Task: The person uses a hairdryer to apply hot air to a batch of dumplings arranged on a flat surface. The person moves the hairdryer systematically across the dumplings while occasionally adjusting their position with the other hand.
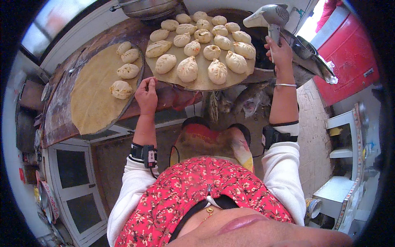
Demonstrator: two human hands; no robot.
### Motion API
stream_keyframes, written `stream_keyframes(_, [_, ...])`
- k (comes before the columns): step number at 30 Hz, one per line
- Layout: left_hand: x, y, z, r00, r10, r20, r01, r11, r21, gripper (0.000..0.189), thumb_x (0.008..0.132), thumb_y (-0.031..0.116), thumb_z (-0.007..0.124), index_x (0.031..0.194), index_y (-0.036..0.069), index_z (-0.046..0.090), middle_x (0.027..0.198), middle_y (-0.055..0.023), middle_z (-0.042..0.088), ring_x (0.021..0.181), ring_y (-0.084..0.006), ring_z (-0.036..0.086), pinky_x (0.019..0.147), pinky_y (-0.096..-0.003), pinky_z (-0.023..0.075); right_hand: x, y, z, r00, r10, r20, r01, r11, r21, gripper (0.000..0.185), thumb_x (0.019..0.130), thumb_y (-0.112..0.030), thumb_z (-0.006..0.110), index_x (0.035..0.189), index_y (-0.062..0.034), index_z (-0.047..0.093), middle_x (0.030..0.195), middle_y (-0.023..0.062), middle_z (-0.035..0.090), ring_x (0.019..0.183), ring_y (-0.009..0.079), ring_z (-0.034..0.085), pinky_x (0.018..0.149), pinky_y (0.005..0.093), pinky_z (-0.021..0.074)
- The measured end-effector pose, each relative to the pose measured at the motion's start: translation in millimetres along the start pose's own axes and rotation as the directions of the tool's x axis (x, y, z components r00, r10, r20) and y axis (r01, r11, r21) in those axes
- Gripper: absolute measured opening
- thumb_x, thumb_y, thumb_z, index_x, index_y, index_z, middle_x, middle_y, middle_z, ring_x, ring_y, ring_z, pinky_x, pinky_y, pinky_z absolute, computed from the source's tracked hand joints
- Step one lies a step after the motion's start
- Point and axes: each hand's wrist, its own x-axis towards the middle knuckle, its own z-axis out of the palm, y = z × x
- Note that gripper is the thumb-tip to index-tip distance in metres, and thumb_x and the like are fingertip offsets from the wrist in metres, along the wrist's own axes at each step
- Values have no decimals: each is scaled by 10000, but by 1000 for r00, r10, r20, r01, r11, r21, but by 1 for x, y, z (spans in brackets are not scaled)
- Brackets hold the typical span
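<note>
My right hand (281,52) is wrapped around the handle of a grey and white hair dryer (274,14), raised at the right of the filled mat with its nozzle pointing left. Several pleated stuffed buns (192,48) sit on a round tan mat (203,81) before me. Some buns have small openings in their tops. My left hand (146,96) has its thumb and fingers pinched together at this mat's front left edge. Left of that hand, a second tan mat (95,86) bears several more buns (127,71) along its right side.
A flour-dusted wooden counter (58,102) runs under the left mat. Metal cookware (148,7) stands at the back, and a pan (304,48) lies at the right. Below the filled mat are wood and a plastic bag (251,103). A red door (348,58) and white shelves (339,151) flank the right side.
</note>
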Motion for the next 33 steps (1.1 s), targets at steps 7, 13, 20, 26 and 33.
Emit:
stream_keyframes(7, [0,2,1,1000,3,17,-2,999,-54,140,986,97,610,999,-7,703,895,-13,710,844,-75,642,784,-233,519,14,-6,16,999,-27,33,27,1000,6,430,870,-370,757,1120,-39,645,830,56,694,573,82,577,476,237,445])
stream_keyframes(13, [-1,4,1,1000,5,20,-4,998,-57,138,984,92,612,1000,-11,702,901,-13,709,844,-73,641,784,-228,519,17,-14,23,995,-70,69,68,997,33,413,865,-364,756,1098,-39,649,831,56,695,576,83,574,482,240,446])
stream_keyframes(20, [0,2,1,1000,-15,8,15,998,-53,138,984,99,614,1000,-5,703,907,-16,716,842,-77,645,782,-231,521,21,-21,34,992,-94,84,94,996,-3,406,858,-362,759,1073,-34,653,834,56,695,579,86,573,501,245,455])
stream_keyframes(26, [0,0,1,1000,1,22,0,999,-46,135,984,106,619,998,4,706,894,-16,721,834,-77,648,774,-238,524,24,-30,53,991,-88,99,90,996,-17,397,854,-356,762,1066,-37,658,811,41,676,579,83,565,501,247,452])
stream_keyframes(33, [0,-1,2,1000,5,11,-4,999,-49,144,984,121,625,996,3,707,880,-12,718,824,-71,635,775,-237,521,26,-36,75,972,-136,190,132,991,34,424,844,-362,772,1091,-38,653,789,34,657,579,76,560,496,236,444])
